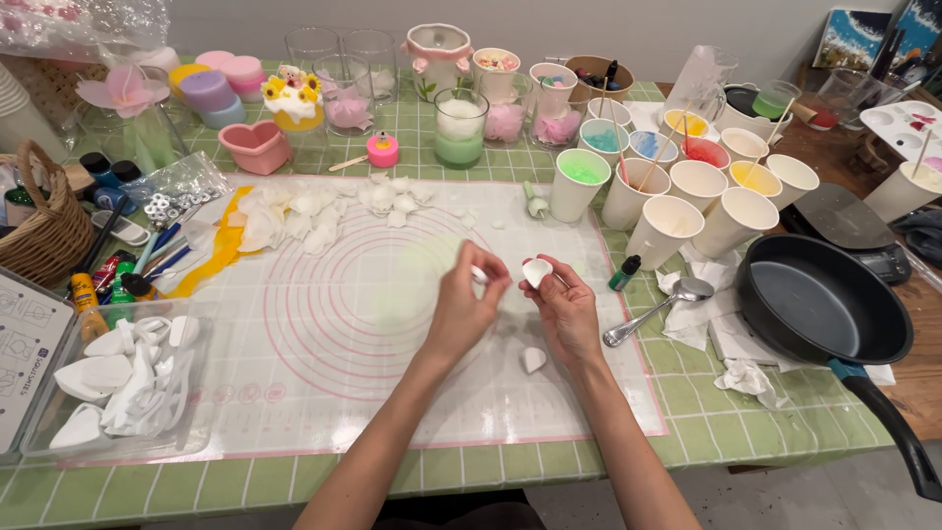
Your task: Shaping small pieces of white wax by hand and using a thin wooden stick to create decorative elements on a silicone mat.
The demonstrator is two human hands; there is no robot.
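clear plastic tray (pixel 39 447): sits at the table's left front edge and holds white curved wax-like shells, gathered so they stay together and off the work surface.
translucent silicone mat with pink rings (pixel 324 383): lies flat across the green checked tablecloth (pixel 746 432), giving a smooth bed under the hands.
heap of thin white petal pieces (pixel 294 211): spread along the mat's far edge, near but apart from the hands.
left hand (pixel 461 309): raised above the mat's middle, thumb and fingertips pinched shut on a small white piece (pixel 478 274), barely visible.
right hand (pixel 566 312): just beside the left, fingers closed around a small white cupped petal (pixel 536 271), held up at the fingertips with its hollow towards the camera.
loose white petal (pixel 532 359): rests on the mat just below the right wrist.
metal spoon (pixel 655 308): laid on a white paper napkin right of the mat.
white paper cups of coloured liquid (pixel 687 182): clustered behind the spoon, several with stir sticks.
black frying pan (pixel 822 306): at the far right, handle pointing towards the table's front edge.
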